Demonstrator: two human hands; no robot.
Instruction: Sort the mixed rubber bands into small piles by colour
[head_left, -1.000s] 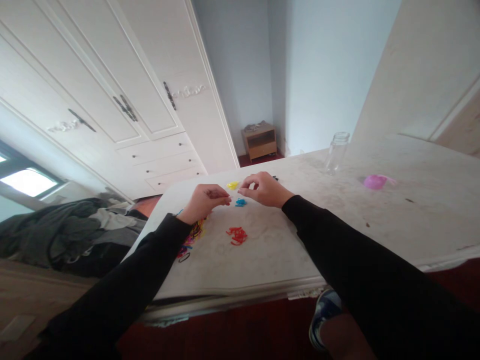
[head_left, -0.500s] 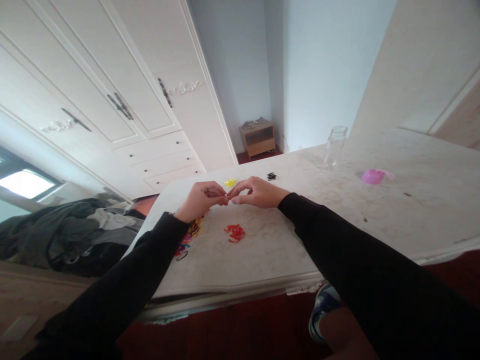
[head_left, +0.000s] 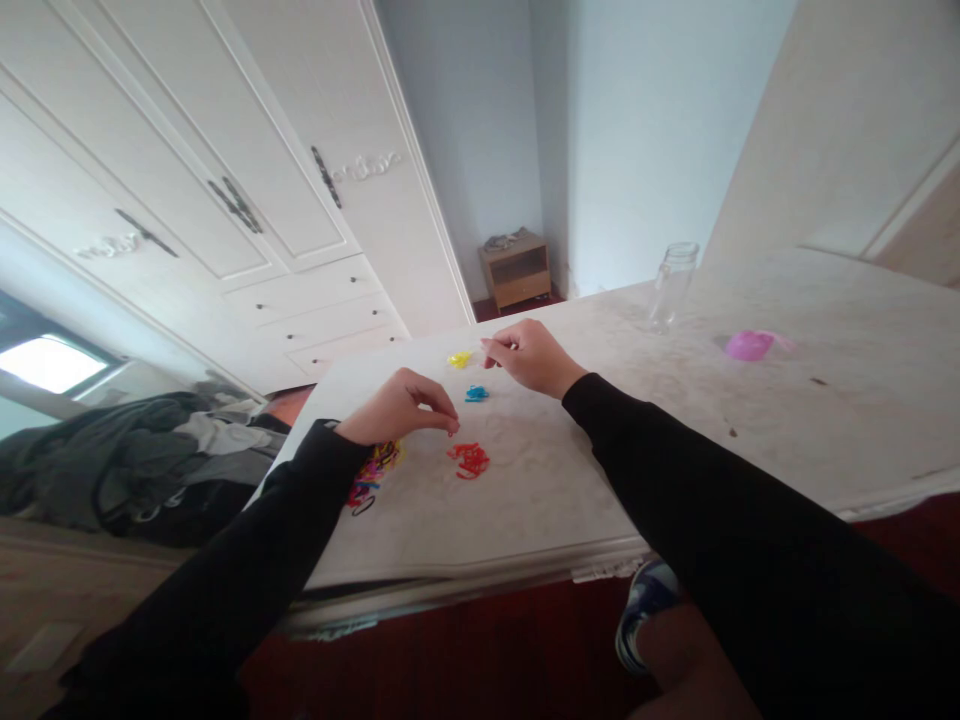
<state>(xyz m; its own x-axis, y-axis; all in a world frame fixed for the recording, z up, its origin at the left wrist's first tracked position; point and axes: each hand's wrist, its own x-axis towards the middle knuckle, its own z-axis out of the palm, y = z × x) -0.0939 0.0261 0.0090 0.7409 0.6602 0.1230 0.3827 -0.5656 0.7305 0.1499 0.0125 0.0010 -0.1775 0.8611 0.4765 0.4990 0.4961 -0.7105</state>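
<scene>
My left hand (head_left: 405,405) is closed in a pinch just above a small pile of red rubber bands (head_left: 469,461). At its fingertips shows a tiny red rubber band (head_left: 451,433). Under and beside the left wrist lies a mixed-colour heap of rubber bands (head_left: 375,472), partly hidden. My right hand (head_left: 529,355) is raised farther back with thumb and fingers pinched together; whatever they hold is too small to make out. Close to its fingertips is a yellow pile of rubber bands (head_left: 459,359), and a blue pile of rubber bands (head_left: 476,394) lies between the hands.
On the white table (head_left: 540,500) a clear glass jar (head_left: 673,290) stands at the back right. A pink bag-like item (head_left: 750,345) lies right of it. Dark clothes (head_left: 112,470) are heaped on the left, beside a white wardrobe (head_left: 285,210).
My hands, together before, have moved apart. The left came down toward the red pile, and the right went up and back. The blue pile is uncovered; the black pile is now hidden.
</scene>
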